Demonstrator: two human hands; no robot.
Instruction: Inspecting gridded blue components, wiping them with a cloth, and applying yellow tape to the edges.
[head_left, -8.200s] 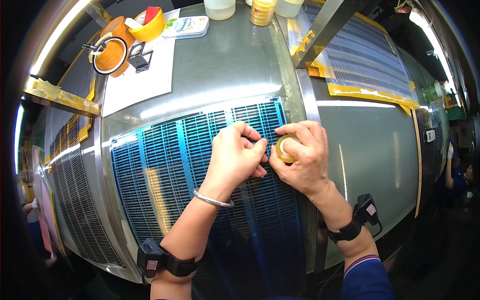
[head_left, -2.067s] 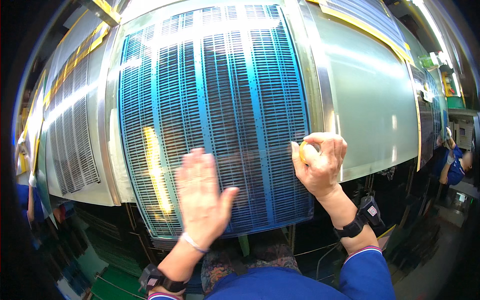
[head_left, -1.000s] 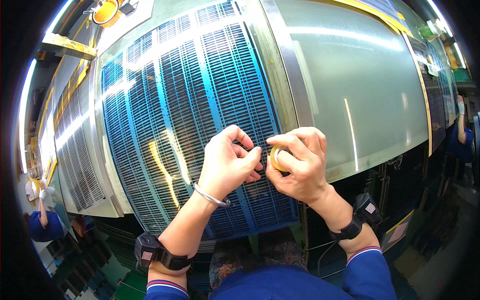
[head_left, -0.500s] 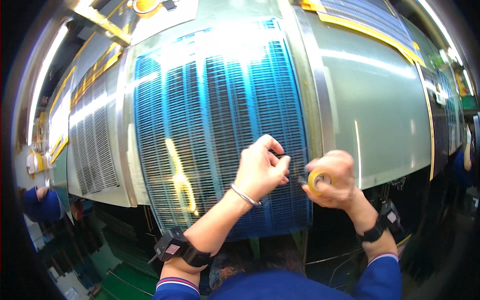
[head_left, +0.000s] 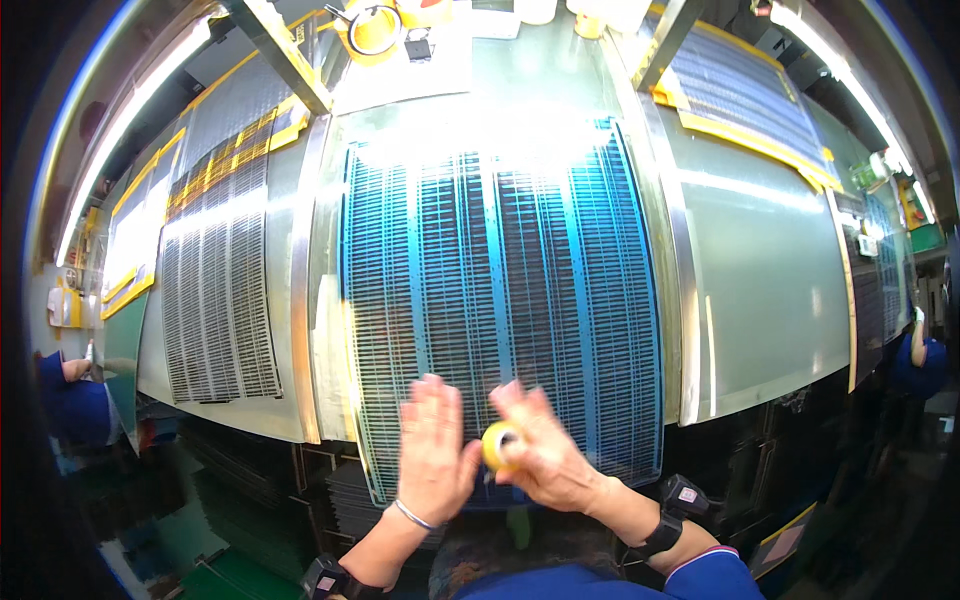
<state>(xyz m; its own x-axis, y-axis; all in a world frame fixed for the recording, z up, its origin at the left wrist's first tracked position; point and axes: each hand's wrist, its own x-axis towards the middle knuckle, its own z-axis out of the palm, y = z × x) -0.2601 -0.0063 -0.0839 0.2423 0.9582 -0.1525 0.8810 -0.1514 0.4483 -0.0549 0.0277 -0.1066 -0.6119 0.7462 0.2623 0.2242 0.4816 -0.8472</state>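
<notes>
A blue glossy panel (head_left: 585,330) with rows of fine dark slots lies flat before me, strong glare over its far end. My left hand (head_left: 435,455) is over its near edge, fingers stretched and nothing in it. Just to the right, my right hand (head_left: 550,460) holds a small roll of yellow tape (head_left: 492,446) by the thumb side, its other fingers extended and blurred. The two hands are close together, with the roll between them. Whether either palm touches the panel I cannot tell.
A grey slotted sheet (head_left: 222,320) lies on the left table. Metal posts (head_left: 285,60) rise at the back, near yellow tape rolls (head_left: 370,35). The right table (head_left: 765,290) has a yellow-edged sheet (head_left: 745,90) at its far end. Other people (head_left: 920,355) are at both sides.
Both hands have come down to the panel's near edge. The left has opened from a pinch; the right has moved left with the tape roll. The view has shifted too.
</notes>
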